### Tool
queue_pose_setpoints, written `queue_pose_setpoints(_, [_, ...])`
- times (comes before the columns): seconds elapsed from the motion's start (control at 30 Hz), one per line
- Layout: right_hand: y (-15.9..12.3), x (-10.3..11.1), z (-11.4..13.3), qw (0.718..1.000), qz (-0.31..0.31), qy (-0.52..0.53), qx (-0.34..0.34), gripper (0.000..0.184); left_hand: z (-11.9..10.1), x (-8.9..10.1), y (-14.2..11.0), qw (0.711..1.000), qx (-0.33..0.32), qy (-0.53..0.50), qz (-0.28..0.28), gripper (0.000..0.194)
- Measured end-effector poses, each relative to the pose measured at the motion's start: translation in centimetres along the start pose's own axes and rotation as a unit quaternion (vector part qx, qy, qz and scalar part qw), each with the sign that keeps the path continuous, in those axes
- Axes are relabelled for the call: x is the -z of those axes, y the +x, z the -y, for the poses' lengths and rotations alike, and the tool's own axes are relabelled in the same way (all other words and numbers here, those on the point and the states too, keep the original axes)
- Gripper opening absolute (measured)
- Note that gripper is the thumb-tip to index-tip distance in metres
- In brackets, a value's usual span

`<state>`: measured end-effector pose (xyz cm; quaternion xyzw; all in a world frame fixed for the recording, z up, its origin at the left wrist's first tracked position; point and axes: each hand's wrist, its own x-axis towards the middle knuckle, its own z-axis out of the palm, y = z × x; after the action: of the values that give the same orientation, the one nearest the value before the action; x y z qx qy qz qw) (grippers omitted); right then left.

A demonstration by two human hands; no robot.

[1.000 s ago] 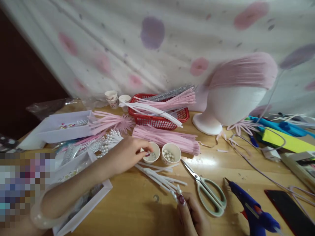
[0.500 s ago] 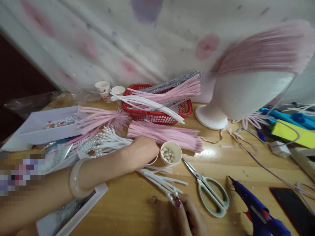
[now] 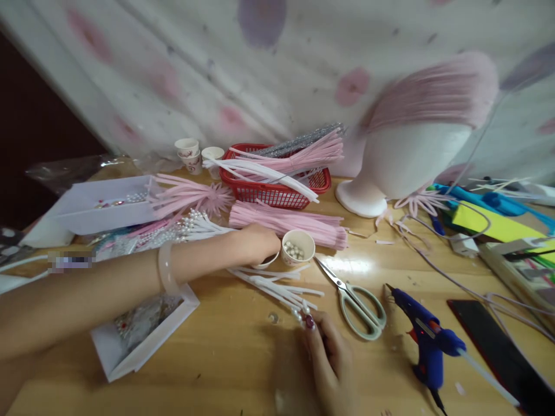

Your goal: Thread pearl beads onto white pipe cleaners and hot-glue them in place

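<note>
My left hand (image 3: 259,242), with a pale bangle (image 3: 168,268) on the wrist, reaches over a paper cup (image 3: 266,263). Its fingers dip down inside and are hidden. Beside that cup stands another paper cup (image 3: 288,254) holding pearl beads (image 3: 293,249). At the table's front, my right hand (image 3: 328,352) has thumb and finger pinched at the pearl-tipped ends of white pipe cleaners (image 3: 277,290); the exact grip is partly hidden. A dark red, shiny nail shows on its thumb. Left of the cups lies a bunch of pearl-tipped white pipe cleaners (image 3: 203,227).
Scissors (image 3: 355,306) and a blue glue gun (image 3: 422,323) lie to the right, near a black phone (image 3: 489,346). Behind are pink pipe cleaners (image 3: 286,222), a red basket (image 3: 277,195) and a white foam head (image 3: 416,156). White boxes (image 3: 106,202) stand at left.
The view has shifted, so more of the table's front and right side shows. My left hand stays over the cup, and my right hand stays at the pearl-tipped pipe cleaners.
</note>
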<state>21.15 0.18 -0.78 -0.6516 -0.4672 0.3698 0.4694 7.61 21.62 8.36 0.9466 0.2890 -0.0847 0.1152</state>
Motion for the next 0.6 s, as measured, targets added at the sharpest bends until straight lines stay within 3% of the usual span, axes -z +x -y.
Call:
queue_pose_setpoints(0.17, [-0.1, -0.3, -0.3, 0.998, 0.045, 0.002, 0.033, 0.033, -0.8, 0.2, -0.6, 0.999, 0.016, 0.029, 0.035, 0.011])
queue_pose_setpoints(0.3, [-0.1, -0.4, -0.1, 0.997, 0.021, -0.017, 0.073, 0.032, -1.0, 0.5, -0.8, 0.999, 0.027, 0.018, 0.018, 0.014])
queue_pose_setpoints(0.43, [-0.3, -0.3, 0.0, 0.997, -0.015, 0.001, 0.082, 0.033, -0.5, 2.7, -1.9, 0.998, 0.042, -0.016, -0.045, 0.024])
queue_pose_setpoints(0.53, [-0.5, -0.7, -0.2, 0.994, -0.003, 0.083, 0.065, 0.038, -0.8, 4.5, -4.5, 0.988, 0.044, -0.069, -0.129, 0.021])
queue_pose_setpoints(0.6, [-0.7, -1.2, -0.3, 0.987, 0.013, 0.153, 0.051, 0.039, -1.4, 4.4, -6.9, 0.977, 0.044, -0.127, -0.165, 0.015])
